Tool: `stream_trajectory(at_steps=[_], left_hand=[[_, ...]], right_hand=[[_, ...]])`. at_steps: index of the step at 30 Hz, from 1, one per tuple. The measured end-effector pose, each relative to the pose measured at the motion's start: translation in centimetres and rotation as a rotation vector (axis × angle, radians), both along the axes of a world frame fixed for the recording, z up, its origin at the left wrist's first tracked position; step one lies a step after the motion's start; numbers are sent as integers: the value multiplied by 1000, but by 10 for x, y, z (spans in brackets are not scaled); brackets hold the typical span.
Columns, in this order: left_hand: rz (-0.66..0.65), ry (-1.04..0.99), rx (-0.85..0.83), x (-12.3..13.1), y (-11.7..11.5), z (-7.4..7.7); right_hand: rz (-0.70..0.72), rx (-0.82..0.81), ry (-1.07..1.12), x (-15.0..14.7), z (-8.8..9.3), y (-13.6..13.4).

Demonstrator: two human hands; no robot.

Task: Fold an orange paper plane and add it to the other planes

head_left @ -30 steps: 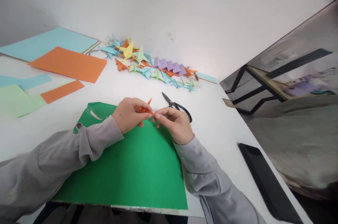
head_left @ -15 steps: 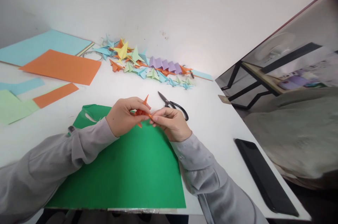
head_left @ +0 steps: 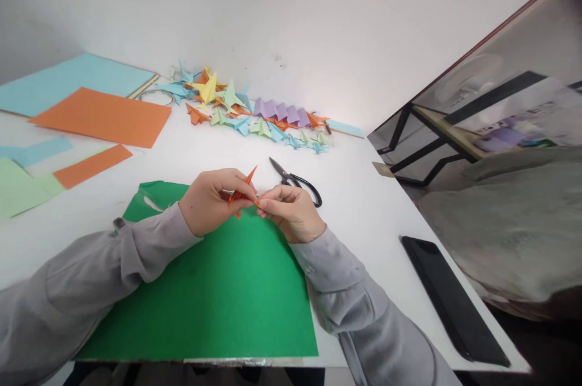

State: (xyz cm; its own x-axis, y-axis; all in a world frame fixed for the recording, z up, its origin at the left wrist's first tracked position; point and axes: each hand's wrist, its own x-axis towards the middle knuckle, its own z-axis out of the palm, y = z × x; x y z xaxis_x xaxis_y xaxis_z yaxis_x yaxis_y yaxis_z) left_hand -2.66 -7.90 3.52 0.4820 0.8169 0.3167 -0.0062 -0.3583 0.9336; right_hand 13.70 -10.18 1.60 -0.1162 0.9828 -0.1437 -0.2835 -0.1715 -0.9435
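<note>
A small folded orange paper piece [head_left: 240, 191] is pinched between both hands above the far edge of a green sheet [head_left: 213, 295]. My left hand [head_left: 213, 199] is closed round its left part, with a pointed tip sticking up past the fingers. My right hand [head_left: 291, 211] pinches its right end with thumb and forefinger. Black scissors [head_left: 295, 180] lie on the white table [head_left: 364, 204] just beyond my right hand.
A row of several folded paper figures [head_left: 248, 112] in mixed colours runs along the wall. Orange [head_left: 102, 116], blue [head_left: 73, 80] and light green [head_left: 18, 189] sheets lie at the left. A black phone [head_left: 452, 298] rests near the table's right edge.
Both hands have stayed on the orange piece, shifting slightly left and closer together. The view has drifted a little to the right.
</note>
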Motion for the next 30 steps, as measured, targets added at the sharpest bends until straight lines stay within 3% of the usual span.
stream_trajectory(at_steps=[13, 17, 23, 26, 30], left_hand=[[19, 24, -7, 0, 2, -1], [38, 20, -24, 0, 2, 0], [61, 14, -50, 1, 2, 1], [40, -11, -121, 1, 3, 1], [9, -42, -339, 0, 6, 1]], right_hand=[[-24, 42, 25, 4, 0, -1], [-74, 174, -61, 6, -1, -1], [-140, 355, -329, 5, 11, -8], [-81, 348, -310, 6, 11, -8], [-44, 364, -161, 10, 7, -5]])
